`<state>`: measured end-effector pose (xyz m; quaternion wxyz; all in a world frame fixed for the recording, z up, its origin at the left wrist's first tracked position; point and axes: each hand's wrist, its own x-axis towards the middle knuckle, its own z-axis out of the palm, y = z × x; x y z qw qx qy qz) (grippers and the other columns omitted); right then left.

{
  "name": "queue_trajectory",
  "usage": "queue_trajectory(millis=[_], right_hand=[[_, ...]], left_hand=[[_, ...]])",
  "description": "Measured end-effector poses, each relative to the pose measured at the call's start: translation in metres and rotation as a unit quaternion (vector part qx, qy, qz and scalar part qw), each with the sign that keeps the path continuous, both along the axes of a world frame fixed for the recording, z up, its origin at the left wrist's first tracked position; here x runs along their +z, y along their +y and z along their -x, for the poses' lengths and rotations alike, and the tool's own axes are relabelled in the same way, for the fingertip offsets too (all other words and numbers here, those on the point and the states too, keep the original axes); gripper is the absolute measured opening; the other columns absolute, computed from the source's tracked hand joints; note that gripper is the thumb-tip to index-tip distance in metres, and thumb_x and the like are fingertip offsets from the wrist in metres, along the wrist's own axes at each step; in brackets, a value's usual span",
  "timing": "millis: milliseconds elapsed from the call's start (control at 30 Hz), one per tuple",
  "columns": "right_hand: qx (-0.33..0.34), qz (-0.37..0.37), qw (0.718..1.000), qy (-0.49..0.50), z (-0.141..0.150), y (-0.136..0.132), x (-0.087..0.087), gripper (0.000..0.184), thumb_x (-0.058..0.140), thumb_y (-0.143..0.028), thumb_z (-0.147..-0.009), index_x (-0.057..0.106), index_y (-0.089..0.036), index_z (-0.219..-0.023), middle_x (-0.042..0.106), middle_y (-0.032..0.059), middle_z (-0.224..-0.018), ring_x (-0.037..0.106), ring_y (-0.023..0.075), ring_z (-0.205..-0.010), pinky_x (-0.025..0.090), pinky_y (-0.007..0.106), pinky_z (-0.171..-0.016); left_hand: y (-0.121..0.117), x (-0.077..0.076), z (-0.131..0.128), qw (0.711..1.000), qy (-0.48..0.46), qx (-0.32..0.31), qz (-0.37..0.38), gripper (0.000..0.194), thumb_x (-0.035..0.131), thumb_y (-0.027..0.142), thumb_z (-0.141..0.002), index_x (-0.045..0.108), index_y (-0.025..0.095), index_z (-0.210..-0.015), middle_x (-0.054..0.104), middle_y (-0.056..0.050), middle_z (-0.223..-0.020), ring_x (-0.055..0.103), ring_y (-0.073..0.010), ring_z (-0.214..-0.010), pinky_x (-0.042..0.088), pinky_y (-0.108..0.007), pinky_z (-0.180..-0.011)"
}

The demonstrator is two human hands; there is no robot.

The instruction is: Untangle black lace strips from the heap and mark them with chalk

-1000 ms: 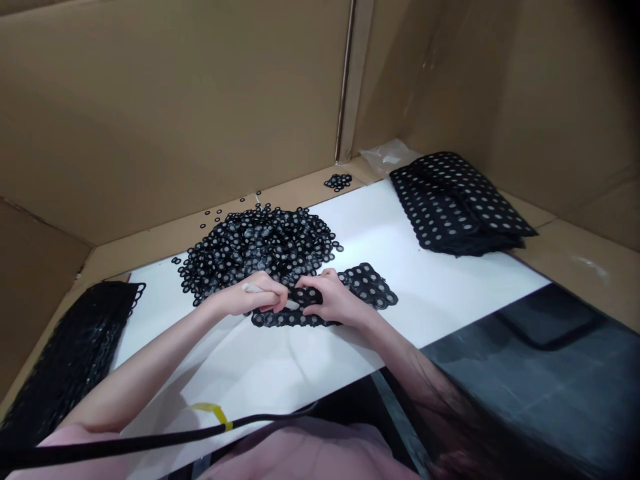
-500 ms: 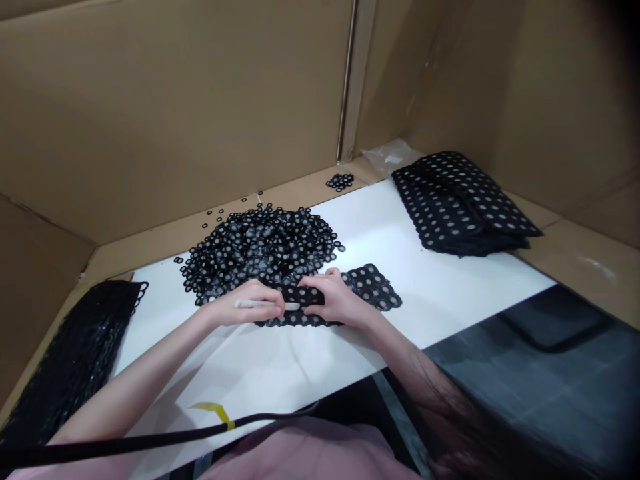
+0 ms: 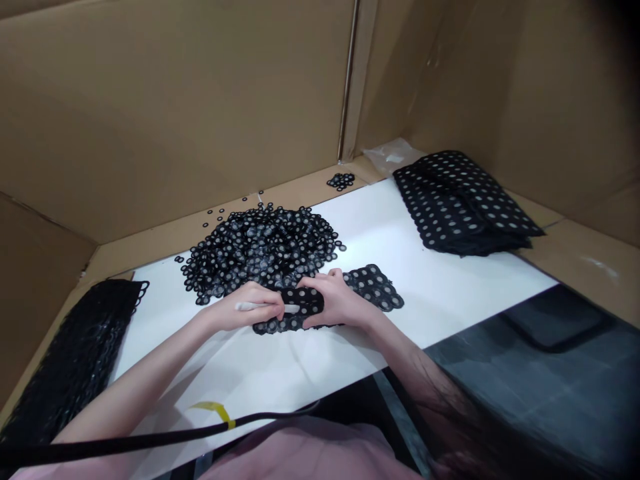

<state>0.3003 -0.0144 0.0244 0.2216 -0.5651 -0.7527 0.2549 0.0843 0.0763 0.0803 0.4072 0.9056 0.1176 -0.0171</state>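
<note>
Tall brown cardboard walls [image 3: 175, 100] are enclosing a white flat-topped desk [image 3: 430, 293] on its far side and along both ends. Between the two hands, a black sheet with rows of pale round spots [image 3: 304, 295] is lying with its long axis running sideways, a raised, curled part standing above a flatter layer. The right hand [image 3: 336, 300] is the nearer one: it is clamping the raised part between thumb and fingers. The left hand [image 3: 256, 307] is closing around a slim white pen-like tool [image 3: 246, 307], whose tip is pointing right, across the raised part and towards the right thumb. Whether the tip is touching the sheet, I cannot tell. More spotted black material is showing just past the right hand, though its join to the raised part is hidden.

Just beyond the hands, a broad heap of small black rings with pale centres [image 3: 270, 240] is spreading over the desk. Near the back corner, a clear crumpled plastic bag [image 3: 393, 157] is lying; its contents are too indistinct to tell. Beside it, a thick folded stack of black spotted sheets [image 3: 460, 203] is resting.
</note>
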Motion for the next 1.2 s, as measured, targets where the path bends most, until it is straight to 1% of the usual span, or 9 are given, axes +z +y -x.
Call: queue_trajectory(millis=[233,367,467,567,700,833,933,1033,1200], right_hand=[[-0.03,0.028,0.998,-0.04,-0.002,0.003,-0.001,0.076,0.079,-0.052,-0.055,0.054,-0.019,-0.118,0.058,0.0095,-0.096,0.05,0.028,-0.092,0.03,0.039,-0.084],[-0.02,0.038,0.999,-0.014,-0.001,0.003,-0.001,0.067,0.078,-0.045,-0.059,0.055,-0.02,-0.116,0.062,0.008,-0.097,0.053,0.0269,-0.092,0.03,0.04,-0.086],[-0.022,0.05,0.998,0.01,0.002,0.002,0.0,0.061,0.078,-0.037,-0.061,0.055,-0.021,-0.115,0.066,0.0048,-0.096,0.055,0.0256,-0.091,0.031,0.039,-0.087],[-0.028,0.054,0.998,0.019,0.004,0.001,0.002,0.058,0.078,-0.032,-0.06,0.057,-0.022,-0.114,0.067,0.0025,-0.096,0.057,0.025,-0.092,0.032,0.039,-0.088],[-0.037,0.058,0.997,0.021,0.005,0.0,0.003,0.061,0.078,-0.033,-0.06,0.057,-0.022,-0.115,0.067,0.0036,-0.1,0.057,0.0255,-0.094,0.034,0.039,-0.089],[-0.043,0.064,0.997,0.018,0.003,-0.001,0.002,0.065,0.079,-0.033,-0.059,0.056,-0.022,-0.119,0.067,0.0049,-0.101,0.057,0.0263,-0.095,0.035,0.039,-0.089],[-0.046,0.053,0.997,0.021,0.003,-0.001,0.001,0.067,0.08,-0.033,-0.059,0.055,-0.023,-0.12,0.067,0.0057,-0.106,0.057,0.0264,-0.095,0.036,0.039,-0.089],[-0.05,0.046,0.997,0.023,0.004,-0.001,0.0,0.071,0.081,-0.033,-0.057,0.055,-0.022,-0.121,0.066,0.0066,-0.108,0.057,0.0268,-0.096,0.036,0.04,-0.089],[-0.053,0.053,0.997,0.023,0.004,-0.001,0.001,0.074,0.082,-0.032,-0.056,0.054,-0.018,-0.123,0.068,0.0081,-0.102,0.057,0.0268,-0.095,0.037,0.04,-0.09]], left_hand=[[-0.005,0.003,0.002,1.0,-0.014,0.021,0.004,0.035,0.037,0.033,-0.095,0.062,0.014,-0.082,0.062,-0.002,-0.075,0.053,-0.0098,-0.065,0.039,-0.018,-0.063],[-0.007,0.005,0.003,0.999,-0.022,0.025,0.017,0.035,0.037,0.032,-0.095,0.062,0.013,-0.08,0.061,-0.003,-0.075,0.053,-0.0104,-0.066,0.038,-0.019,-0.064],[-0.006,0.007,0.003,0.998,-0.02,0.028,0.057,0.035,0.04,0.033,-0.094,0.061,0.012,-0.076,0.058,-0.002,-0.068,0.051,-0.0102,-0.061,0.037,-0.02,-0.06],[-0.001,0.007,0.005,0.995,-0.031,0.025,0.096,0.034,0.043,0.032,-0.092,0.062,0.011,-0.073,0.055,-0.001,-0.061,0.049,-0.0101,-0.056,0.035,-0.021,-0.056],[0.005,0.007,0.012,0.99,-0.058,0.04,0.122,0.036,0.045,0.032,-0.09,0.061,0.011,-0.066,0.049,0.0,-0.051,0.046,-0.0105,-0.05,0.032,-0.023,-0.052],[0.002,0.008,0.017,0.993,-0.036,0.039,0.104,0.035,0.044,0.032,-0.091,0.062,0.012,-0.069,0.052,-0.001,-0.054,0.048,-0.0104,-0.051,0.033,-0.022,-0.053],[-0.005,0.006,0.014,0.996,-0.003,0.029,0.087,0.034,0.042,0.033,-0.092,0.063,0.012,-0.074,0.056,-0.001,-0.06,0.051,-0.0106,-0.057,0.036,-0.021,-0.057],[-0.009,0.005,0.01,0.997,0.002,0.029,0.069,0.036,0.04,0.034,-0.093,0.062,0.012,-0.075,0.056,-0.001,-0.062,0.051,-0.0105,-0.058,0.037,-0.02,-0.058],[-0.011,0.008,0.008,0.999,0.006,0.009,0.036,0.036,0.037,0.032,-0.095,0.061,0.012,-0.078,0.058,-0.002,-0.067,0.052,-0.0107,-0.06,0.037,-0.02,-0.059]])
